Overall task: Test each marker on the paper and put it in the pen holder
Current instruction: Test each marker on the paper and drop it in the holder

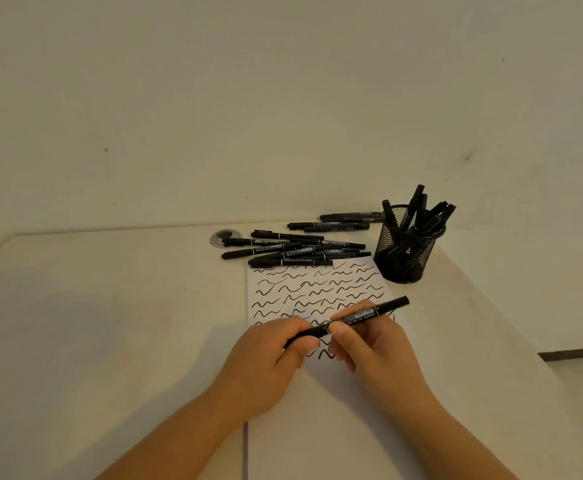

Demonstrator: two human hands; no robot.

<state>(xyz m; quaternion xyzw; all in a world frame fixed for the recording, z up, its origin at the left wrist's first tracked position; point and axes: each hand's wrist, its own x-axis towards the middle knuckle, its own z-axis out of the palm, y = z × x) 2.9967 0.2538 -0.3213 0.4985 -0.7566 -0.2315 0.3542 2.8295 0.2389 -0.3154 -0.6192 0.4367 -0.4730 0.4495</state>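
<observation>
Pale tabletop (110,306) against a plain wall carries the paper (318,282), which is covered in black squiggle rows. Over the paper's centre I hold one marker (359,317), tilted toward 2 o'clock: my left hand (269,362) has its grip closed on the lower end, my right hand (369,348) pinches the barrel. Loose markers (293,249) lie at 12 o'clock of the paper; the mesh pen holder (406,251), holding markers, stands at 1 o'clock.

The scene was dimly and warmly lit, a yellowish cast lying over everything. A broad soft shadow was thrown across the worktop (75,323) toward 9 o'clock. Wide-angle bending was seen at the edges. Slight softness was noted throughout; no glare was seen.
</observation>
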